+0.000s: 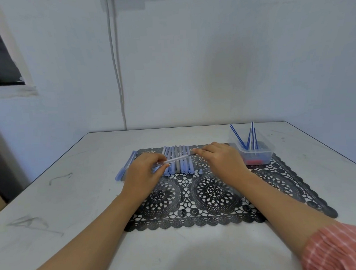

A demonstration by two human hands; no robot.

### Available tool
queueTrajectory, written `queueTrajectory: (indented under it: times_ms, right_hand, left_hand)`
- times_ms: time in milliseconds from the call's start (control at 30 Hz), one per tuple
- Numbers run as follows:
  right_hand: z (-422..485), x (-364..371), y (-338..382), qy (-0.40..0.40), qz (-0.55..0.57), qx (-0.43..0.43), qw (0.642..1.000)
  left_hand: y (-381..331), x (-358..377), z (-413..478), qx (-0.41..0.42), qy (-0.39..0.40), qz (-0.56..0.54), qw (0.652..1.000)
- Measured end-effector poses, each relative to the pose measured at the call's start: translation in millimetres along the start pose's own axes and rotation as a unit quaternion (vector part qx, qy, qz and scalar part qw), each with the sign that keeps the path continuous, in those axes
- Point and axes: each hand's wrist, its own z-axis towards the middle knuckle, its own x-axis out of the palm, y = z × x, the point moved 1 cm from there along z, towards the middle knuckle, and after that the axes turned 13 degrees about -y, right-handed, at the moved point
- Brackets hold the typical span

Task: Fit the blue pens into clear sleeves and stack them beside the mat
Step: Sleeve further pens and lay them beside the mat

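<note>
A black lace mat (212, 192) lies in the middle of the table. My left hand (143, 173) pinches one end of a clear sleeve (177, 159), held level above the mat. My right hand (219, 156) pinches a thin pen at the sleeve's other end; most of the pen is inside the sleeve. Under them a row of several pale blue sleeves (178, 162) lies on the mat's far left part. A small pile of filled sleeves (126, 166) rests on the table just left of the mat.
A clear plastic tub (253, 152) sits on the mat's far right corner with several blue pens (248, 138) leaning in it and something red at its bottom. The white table (78, 200) meets the wall behind. A cable hangs down the wall.
</note>
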Motion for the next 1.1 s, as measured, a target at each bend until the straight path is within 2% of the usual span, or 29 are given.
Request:
queueTrajectory:
  times_ms: [333, 533, 833, 1100]
  right_hand:
    - [2.0, -1.1, 7.7, -0.043, -0.051, 0.03, 0.997]
    - [1.6, -2.2, 13.1, -0.012, -0.106, 0.097, 0.99]
    - [0.2, 1.0, 18.5, -0.018, -0.058, 0.139, 0.988]
    - [1.9, -1.7, 19.0, -0.014, -0.07, 0.155, 0.985]
  left_hand:
    - [-4.2, -0.5, 0.6, 0.033, -0.008, 0.026, 0.999]
    - [-2.4, 0.7, 0.9, 0.048, -0.011, 0.041, 0.998]
    - [-2.9, 0.4, 0.7, 0.047, -0.013, 0.038, 0.998]
    - [-1.5, 1.6, 0.7, 0.053, -0.01, 0.04, 0.998]
